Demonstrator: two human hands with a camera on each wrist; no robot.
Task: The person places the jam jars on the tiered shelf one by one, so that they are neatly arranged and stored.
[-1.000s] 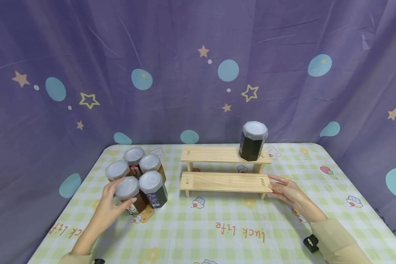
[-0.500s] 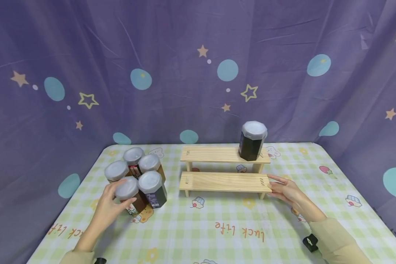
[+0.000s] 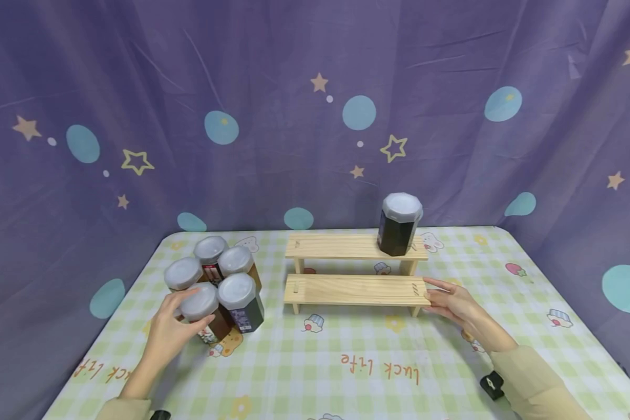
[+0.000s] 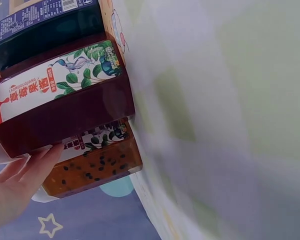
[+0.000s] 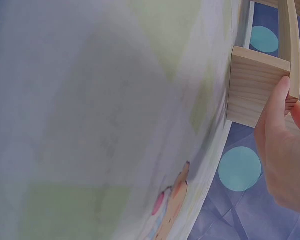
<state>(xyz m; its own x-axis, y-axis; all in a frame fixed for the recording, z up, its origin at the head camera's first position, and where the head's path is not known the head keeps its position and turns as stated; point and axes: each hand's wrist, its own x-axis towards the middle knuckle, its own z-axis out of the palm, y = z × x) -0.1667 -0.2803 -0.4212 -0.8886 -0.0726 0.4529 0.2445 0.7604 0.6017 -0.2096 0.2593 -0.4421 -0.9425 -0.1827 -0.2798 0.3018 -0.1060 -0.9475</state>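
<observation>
My left hand pinches a jam jar across its frosted white lid, thumb on one side and fingers on the other. In the left wrist view this jam jar has dark red contents and a label with a bird and leaves. It stands upright on the cloth at the front of a cluster of similar jars. My right hand holds the right end of the lower step of a two-step wooden rack. From the right wrist, thumb and fingers show on the board end, beside a rack leg.
Another dark jar with a white lid stands on the right of the rack's upper step. An orange jar with dark seeds sits close beside the held one. A checked tablecloth covers the table, and a purple curtain hangs behind.
The whole head view has shifted slightly left. Both hands keep their places on the jam jar and the rack, and the jars stay where they were.
</observation>
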